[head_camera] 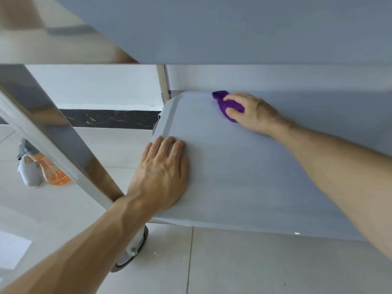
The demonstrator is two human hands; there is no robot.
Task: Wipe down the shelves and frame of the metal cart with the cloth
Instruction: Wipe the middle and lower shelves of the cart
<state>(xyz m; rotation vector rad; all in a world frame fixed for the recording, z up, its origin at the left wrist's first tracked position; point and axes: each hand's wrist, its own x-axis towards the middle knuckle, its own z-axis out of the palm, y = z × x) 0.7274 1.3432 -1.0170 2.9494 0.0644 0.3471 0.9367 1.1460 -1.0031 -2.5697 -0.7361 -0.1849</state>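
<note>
Two bottles point(40, 168) stand on the floor at far left, beside the cart's leg point(53, 132). Next, the left hand point(162, 172) lies spread flat on the lower shelf point(222, 177), near its front corner. Farther right and deeper in, the right hand point(248, 112) presses the bunched purple cloth point(228, 103) against the shelf's back edge, with unwiped surface stretching leftward.

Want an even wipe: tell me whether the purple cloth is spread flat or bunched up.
Bunched: the cloth shows as a crumpled wad under the right hand, on the lower shelf.
</note>
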